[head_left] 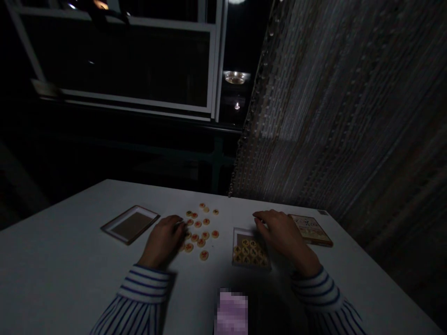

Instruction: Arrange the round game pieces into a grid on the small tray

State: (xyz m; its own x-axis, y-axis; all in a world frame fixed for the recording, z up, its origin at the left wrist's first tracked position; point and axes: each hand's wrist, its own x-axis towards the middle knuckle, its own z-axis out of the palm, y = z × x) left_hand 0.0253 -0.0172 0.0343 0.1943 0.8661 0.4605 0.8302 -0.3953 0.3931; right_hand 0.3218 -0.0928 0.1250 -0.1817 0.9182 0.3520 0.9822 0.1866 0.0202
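Curling your left hand point(161, 240) beside loose discs point(198, 224) toward the far edge of the table point(70, 253), grip unclear | your right hand point(282, 232) by the box point(241, 238), thumb and fingers slightly apart

The left sleeve point(127, 309) was long and white with thin dark-blue stripes running lengthwise. On its broad left cuff point(145, 281) the stripes turned and circled the wrist. The right sleeve point(340, 321) had the same pattern, with stripes curving around the right cuff point(321, 291), partly in shadow. Beyond the cuffs, the left hand point(164, 242) and right hand point(281, 230) were bare.
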